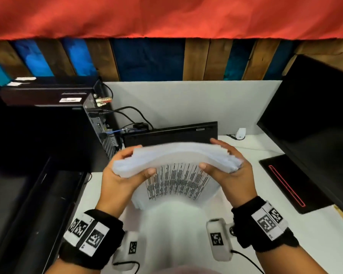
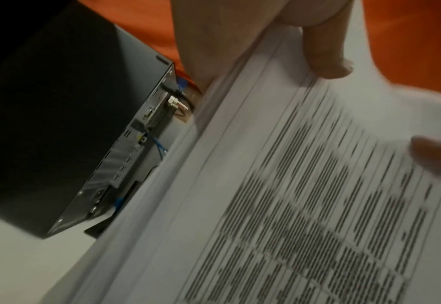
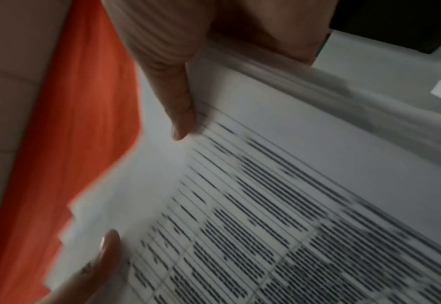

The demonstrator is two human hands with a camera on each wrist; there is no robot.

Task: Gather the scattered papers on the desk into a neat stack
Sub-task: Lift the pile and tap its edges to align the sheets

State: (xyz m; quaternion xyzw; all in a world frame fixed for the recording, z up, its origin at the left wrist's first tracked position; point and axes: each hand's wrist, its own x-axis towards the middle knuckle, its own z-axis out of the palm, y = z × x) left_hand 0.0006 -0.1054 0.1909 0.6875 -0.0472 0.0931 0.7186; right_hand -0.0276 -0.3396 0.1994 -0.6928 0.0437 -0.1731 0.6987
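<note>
A thick stack of white printed papers (image 1: 176, 161) stands on its lower edge on the white desk (image 1: 246, 224), bowed toward me, its top edges uneven and blurred. My left hand (image 1: 125, 171) grips the stack's left end, thumb on the printed front sheet and fingers behind. My right hand (image 1: 226, 163) grips the right end the same way. In the left wrist view the printed sheet (image 2: 305, 195) fills the frame under my thumb (image 2: 326, 55). The right wrist view shows the same sheet (image 3: 279, 205), with stepped corners at its left.
A black computer case (image 1: 48, 135) with cables stands at the left. A black keyboard (image 1: 170, 133) leans right behind the stack. A black monitor (image 1: 315, 119) and its base (image 1: 293, 182) fill the right. Red cloth (image 1: 166, 16) hangs above.
</note>
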